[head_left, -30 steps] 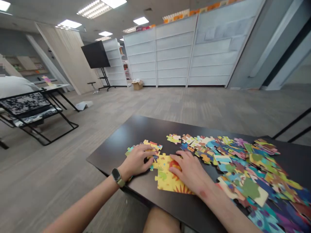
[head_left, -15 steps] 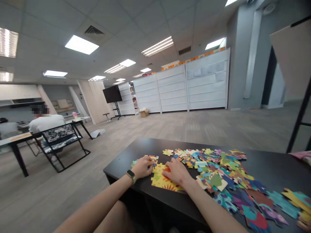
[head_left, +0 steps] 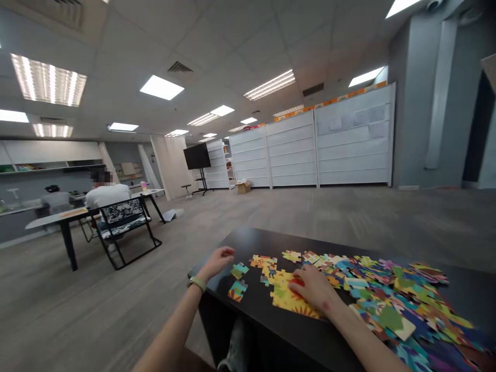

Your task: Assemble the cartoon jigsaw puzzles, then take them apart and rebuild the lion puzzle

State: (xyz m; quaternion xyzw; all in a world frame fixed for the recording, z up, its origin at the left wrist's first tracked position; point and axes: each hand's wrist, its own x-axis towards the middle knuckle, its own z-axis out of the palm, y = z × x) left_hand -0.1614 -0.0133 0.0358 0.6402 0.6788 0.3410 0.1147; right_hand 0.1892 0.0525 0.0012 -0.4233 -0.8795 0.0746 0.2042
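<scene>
A partly joined yellow jigsaw puzzle (head_left: pixel 282 295) with red and orange shapes lies near the front edge of the black table. My right hand (head_left: pixel 313 287) rests on its right part, thumb and fingers apart, covering some of it. My left hand (head_left: pixel 217 263) hovers over the table's left end, fingers stretched out and nothing visible in them. Just right of it are two loose teal-and-green puzzle pieces, an upper one (head_left: pixel 239 270) and a lower one (head_left: pixel 237 291). Joined orange-yellow pieces (head_left: pixel 264 261) touch or nearly touch the puzzle's upper left; I cannot tell which.
A large heap of mixed puzzle pieces (head_left: pixel 391 294) spreads over the right side of the black table (head_left: pixel 256 238). Across the room a person (head_left: pixel 108 195) sits on a chair at another table (head_left: pixel 54 219). White shelving panels (head_left: pixel 290 150) stand along the back.
My left hand has left the puzzle's upper-left edge and moved left, uncovering the loose teal pieces. My right hand stays on the puzzle. The view has turned left.
</scene>
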